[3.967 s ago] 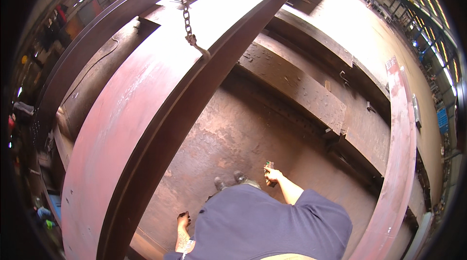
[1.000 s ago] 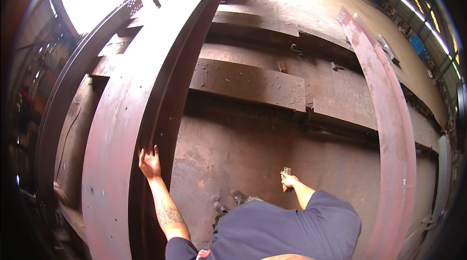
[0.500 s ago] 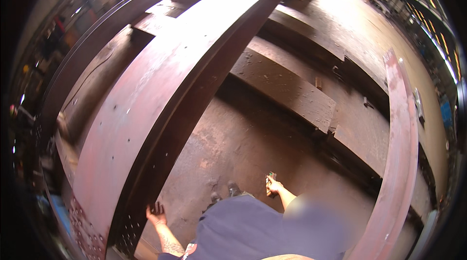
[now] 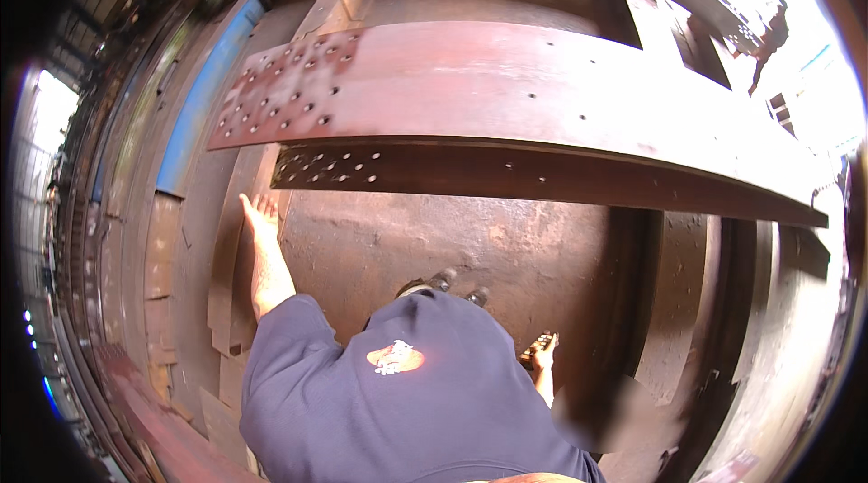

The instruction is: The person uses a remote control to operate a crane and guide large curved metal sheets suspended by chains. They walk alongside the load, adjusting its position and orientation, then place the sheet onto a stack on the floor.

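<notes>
My left arm is stretched out, and my left hand (image 4: 260,210) is open with its fingers apart. It hovers at or just over a brown steel support (image 4: 240,252), near the drilled end of a long reddish steel beam (image 4: 452,76); whether it touches is unclear. Several rows of bolt holes run through that end of the beam, in its broad upper face and its dark side face. Low on the right, my right hand (image 4: 544,354) is closed around a small yellowish and dark object (image 4: 527,356), too small to name.
Between the beams, my dark boots (image 4: 443,280) stand on brown, worn steel plate or floor (image 4: 434,234). Cross supports (image 4: 669,293) lie on the right, and a blue steel piece (image 4: 203,103) on the left. Another person (image 4: 770,44) is at the far right.
My view has swung left, so the beam now lies crosswise ahead of me. My left hand has reached out beyond the beam's drilled end. My right hand still grips the small object.
</notes>
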Tool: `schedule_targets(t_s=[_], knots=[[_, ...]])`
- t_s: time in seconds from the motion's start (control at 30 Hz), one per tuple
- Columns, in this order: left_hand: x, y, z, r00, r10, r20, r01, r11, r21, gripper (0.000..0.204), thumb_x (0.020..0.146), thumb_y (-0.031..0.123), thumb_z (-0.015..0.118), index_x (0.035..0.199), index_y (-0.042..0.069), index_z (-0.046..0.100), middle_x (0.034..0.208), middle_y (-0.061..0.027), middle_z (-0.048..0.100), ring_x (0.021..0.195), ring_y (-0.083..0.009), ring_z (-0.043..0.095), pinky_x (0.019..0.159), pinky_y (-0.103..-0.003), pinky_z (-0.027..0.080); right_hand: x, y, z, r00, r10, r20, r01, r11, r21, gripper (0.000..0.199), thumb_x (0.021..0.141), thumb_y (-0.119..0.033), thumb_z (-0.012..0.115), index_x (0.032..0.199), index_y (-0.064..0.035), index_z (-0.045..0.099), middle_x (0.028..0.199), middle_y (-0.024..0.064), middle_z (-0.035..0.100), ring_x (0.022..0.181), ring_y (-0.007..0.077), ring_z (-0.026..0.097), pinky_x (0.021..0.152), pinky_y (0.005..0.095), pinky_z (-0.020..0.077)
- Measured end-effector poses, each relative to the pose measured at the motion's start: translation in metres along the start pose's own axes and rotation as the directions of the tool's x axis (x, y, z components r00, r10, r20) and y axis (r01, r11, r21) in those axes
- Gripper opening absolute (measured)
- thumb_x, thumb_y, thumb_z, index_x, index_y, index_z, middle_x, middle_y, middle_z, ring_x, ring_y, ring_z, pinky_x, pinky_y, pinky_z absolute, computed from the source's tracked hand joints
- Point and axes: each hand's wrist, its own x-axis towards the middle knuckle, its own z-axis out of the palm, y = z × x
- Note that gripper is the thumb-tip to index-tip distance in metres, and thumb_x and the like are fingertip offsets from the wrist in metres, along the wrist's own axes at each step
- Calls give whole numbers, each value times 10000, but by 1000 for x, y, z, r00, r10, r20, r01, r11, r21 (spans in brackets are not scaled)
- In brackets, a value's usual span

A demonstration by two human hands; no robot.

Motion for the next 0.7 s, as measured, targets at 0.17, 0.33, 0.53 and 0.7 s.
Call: schedule_targets(t_s=[0.17, 0.33, 0.53, 0.7], knots=[[-8, 46, 23, 999, 28, -42, -26, 999, 39, 930, 827, 697, 575, 1432, 19, 380, 1385, -142, 468, 1141, -247, 520, 950, -390, 451, -8, -2, 0, 989, -113, 97, 102, 989, 111, 972, 801, -88, 651, 1544, -326, 70, 1298, 206, 564, 1081, 310, 617, 903, 430, 528], [37, 102, 22, 995, 54, -88, -48, 997, 67, 917, 821, 673, 614, 1404, -1, 403, 1287, -127, 521, 1078, -238, 537, 927, -375, 460, -12, 43, 31, 984, -141, 105, 124, 980, 156, 954, 818, -34, 632, 1548, -295, 76, 1337, 184, 521, 1117, 286, 579, 926, 403, 510], [103, 155, 32, 993, 45, -114, -26, 987, 160, 868, 859, 642, 590, 1393, -19, 410, 1267, -127, 543, 1061, -230, 547, 909, -383, 467, -141, -6, 98, 994, 33, 105, -62, 958, 282, 928, 829, 37, 591, 1548, -284, 99, 1437, 142, 415, 1200, 274, 509, 926, 417, 505], [143, 172, 0, 993, -59, -101, 66, 995, 70, 888, 865, 627, 592, 1432, -14, 356, 1368, -147, 489, 1188, -270, 509, 995, -410, 419, -139, 58, 172, 1000, 15, 15, -18, 961, 277, 970, 779, 39, 598, 1552, -250, 89, 1467, 151, 387, 1236, 305, 495, 988, 408, 470]])
